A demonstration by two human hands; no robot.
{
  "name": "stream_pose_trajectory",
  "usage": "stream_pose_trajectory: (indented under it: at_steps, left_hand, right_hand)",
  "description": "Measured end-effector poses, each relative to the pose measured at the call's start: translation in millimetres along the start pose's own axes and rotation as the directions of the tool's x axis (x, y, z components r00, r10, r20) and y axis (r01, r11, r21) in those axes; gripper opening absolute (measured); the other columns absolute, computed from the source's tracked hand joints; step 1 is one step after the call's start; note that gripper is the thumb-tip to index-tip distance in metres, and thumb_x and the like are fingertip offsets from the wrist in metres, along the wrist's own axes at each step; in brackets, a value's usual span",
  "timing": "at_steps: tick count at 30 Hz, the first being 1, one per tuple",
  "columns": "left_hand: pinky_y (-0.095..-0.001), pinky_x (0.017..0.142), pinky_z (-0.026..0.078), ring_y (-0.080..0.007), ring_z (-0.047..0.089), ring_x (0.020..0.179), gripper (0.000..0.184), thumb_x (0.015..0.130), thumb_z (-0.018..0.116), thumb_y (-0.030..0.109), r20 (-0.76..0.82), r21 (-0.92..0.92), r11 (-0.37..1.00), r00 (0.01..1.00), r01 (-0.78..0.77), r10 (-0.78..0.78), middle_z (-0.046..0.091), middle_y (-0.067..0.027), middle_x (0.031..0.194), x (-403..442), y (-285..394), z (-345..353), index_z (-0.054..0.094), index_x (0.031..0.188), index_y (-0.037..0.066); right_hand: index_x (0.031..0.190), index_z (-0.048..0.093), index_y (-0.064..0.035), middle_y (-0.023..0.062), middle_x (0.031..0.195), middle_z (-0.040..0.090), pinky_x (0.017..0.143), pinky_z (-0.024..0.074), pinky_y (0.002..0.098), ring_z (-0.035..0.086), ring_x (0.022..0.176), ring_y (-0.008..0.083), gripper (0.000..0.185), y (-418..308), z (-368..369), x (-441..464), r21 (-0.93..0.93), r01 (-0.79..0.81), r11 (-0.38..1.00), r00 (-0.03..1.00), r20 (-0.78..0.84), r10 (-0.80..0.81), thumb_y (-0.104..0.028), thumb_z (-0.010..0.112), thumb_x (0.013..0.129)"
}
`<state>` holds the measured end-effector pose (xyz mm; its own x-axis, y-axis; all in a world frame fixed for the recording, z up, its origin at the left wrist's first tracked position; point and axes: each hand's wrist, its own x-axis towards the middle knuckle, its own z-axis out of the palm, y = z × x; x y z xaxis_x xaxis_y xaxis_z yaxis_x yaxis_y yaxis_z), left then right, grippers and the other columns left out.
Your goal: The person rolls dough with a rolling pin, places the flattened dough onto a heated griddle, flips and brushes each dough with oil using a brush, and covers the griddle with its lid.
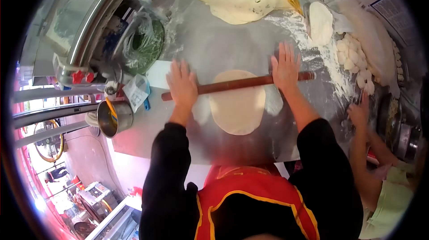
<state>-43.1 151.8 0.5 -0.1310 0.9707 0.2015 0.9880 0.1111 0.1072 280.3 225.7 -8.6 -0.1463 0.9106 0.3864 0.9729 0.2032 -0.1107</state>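
Note:
A wooden rolling pin [232, 83] lies across the upper part of a flat oval of dough [238, 110] on the grey metal table. Near the pin's left end, my left hand [182, 83] rests flat on it, fingers stretched forward. My right hand [286, 66] presses flat near its right end, fingers spread. The lower part of the dough shows below the pin, and a small strip shows above it. White flour [337, 68] is scattered to the right of my right hand.
A large dough mass [246, 0] lies at the back. Dough pieces [351, 54] and a flour scoop [321, 23] are at right, near a co-worker's hand [358, 114]. At left are a metal pot [115, 118], a green container [145, 45] and a machine [82, 21].

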Motion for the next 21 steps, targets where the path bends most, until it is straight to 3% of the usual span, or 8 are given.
stream_pose_trajectory:
  at_steps: [5, 9, 11, 14, 15, 16, 19, 21]
  left_hand:
    - [-0.0505, 0.110, 0.015, -0.0295, 0.019, 0.138, 0.051, 0.095, 0.040, 0.029, -0.107, 0.060, 0.998, 0.993, -0.036, 0.043, 0.021, -0.0146, 0.150, 65.4, -5.6, 17.1, 0.030, 0.141, 0.006]
    - [-0.0549, 0.108, 0.015, -0.0316, 0.024, 0.136, 0.054, 0.092, 0.044, 0.033, 0.108, 0.048, 0.990, 0.986, -0.131, 0.126, 0.029, -0.0146, 0.146, -39.7, -5.3, -7.7, 0.034, 0.139, 0.007]
    - [-0.0554, 0.107, 0.017, -0.0324, 0.031, 0.132, 0.052, 0.090, 0.045, 0.031, 0.065, -0.167, 0.976, 0.986, -0.139, 0.152, 0.038, -0.0140, 0.139, -111.6, -1.1, -29.3, 0.039, 0.135, 0.006]
    - [-0.0552, 0.106, 0.019, -0.0329, 0.039, 0.126, 0.044, 0.089, 0.047, 0.026, 0.060, -0.183, 0.971, 0.984, -0.153, 0.167, 0.048, -0.0147, 0.129, -151.5, -12.4, -27.6, 0.048, 0.128, 0.007]
    - [-0.0542, 0.107, 0.018, -0.0343, 0.039, 0.123, 0.042, 0.092, 0.038, 0.022, 0.096, -0.140, 0.983, 0.986, -0.121, 0.135, 0.045, -0.0175, 0.131, -134.8, -11.2, -29.2, 0.045, 0.129, 0.004]
    - [-0.0520, 0.108, 0.019, -0.0352, 0.036, 0.127, 0.042, 0.093, 0.039, 0.022, 0.031, -0.267, 0.958, 0.993, -0.105, 0.118, 0.042, -0.0178, 0.135, -108.6, -9.2, -34.9, 0.044, 0.130, 0.004]
    - [-0.0488, 0.108, 0.020, -0.0352, 0.032, 0.130, 0.048, 0.089, 0.048, 0.023, -0.008, -0.100, 0.992, 0.997, -0.079, 0.079, 0.038, -0.0173, 0.139, -90.2, -0.6, -26.0, 0.041, 0.133, 0.006]
    - [-0.0530, 0.109, 0.015, -0.0325, 0.026, 0.135, 0.055, 0.089, 0.049, 0.031, 0.126, -0.053, 0.995, 0.988, -0.086, 0.092, 0.031, -0.0163, 0.145, -132.7, 3.7, -37.1, 0.038, 0.136, 0.006]
  right_hand:
    - [0.136, 0.036, -0.0046, 0.0140, 0.142, 0.035, 0.106, 0.0243, 0.0524, 0.032, 0.132, 0.0306, 0.057, -0.4, 26.0, 54.5, 0.064, 0.122, 0.990, 0.986, -0.121, -0.114, -0.030, 0.053, 0.088]
    - [0.136, 0.035, -0.0037, 0.0150, 0.141, 0.037, 0.107, 0.0234, 0.0527, 0.032, 0.132, 0.0320, 0.057, 0.4, -22.1, -39.1, 0.187, 0.133, 0.973, 0.981, 0.115, -0.156, -0.028, 0.054, 0.088]
    - [0.136, 0.035, -0.0036, 0.0151, 0.141, 0.037, 0.107, 0.0219, 0.0521, 0.031, 0.132, 0.0328, 0.056, 1.5, -57.9, -106.0, 0.229, 0.113, 0.967, 0.962, 0.219, -0.165, -0.027, 0.054, 0.088]
    - [0.136, 0.035, -0.0032, 0.0155, 0.140, 0.037, 0.108, 0.0198, 0.0519, 0.032, 0.131, 0.0335, 0.055, -2.8, -82.5, -149.2, 0.253, 0.076, 0.965, 0.952, 0.268, -0.145, -0.025, 0.053, 0.088]
    - [0.136, 0.035, -0.0030, 0.0155, 0.141, 0.037, 0.108, 0.0191, 0.0522, 0.032, 0.131, 0.0334, 0.055, -3.8, -76.0, -132.7, 0.214, 0.096, 0.972, 0.962, 0.230, -0.146, -0.025, 0.052, 0.089]
    - [0.136, 0.035, -0.0029, 0.0156, 0.141, 0.037, 0.109, 0.0183, 0.0525, 0.032, 0.131, 0.0334, 0.054, -6.2, -70.6, -119.1, 0.172, 0.116, 0.978, 0.973, 0.179, -0.146, -0.024, 0.052, 0.089]
    - [0.135, 0.036, -0.0021, 0.0161, 0.141, 0.037, 0.109, 0.0178, 0.0535, 0.032, 0.131, 0.0323, 0.053, -23.2, -69.3, -102.7, 0.178, 0.085, 0.980, 0.976, 0.185, -0.118, -0.024, 0.050, 0.089]
    - [0.136, 0.035, -0.0022, 0.0164, 0.140, 0.038, 0.108, 0.0196, 0.0524, 0.034, 0.130, 0.0311, 0.056, -19.3, -87.7, -137.9, 0.185, 0.129, 0.974, 0.955, 0.241, -0.172, -0.028, 0.052, 0.089]
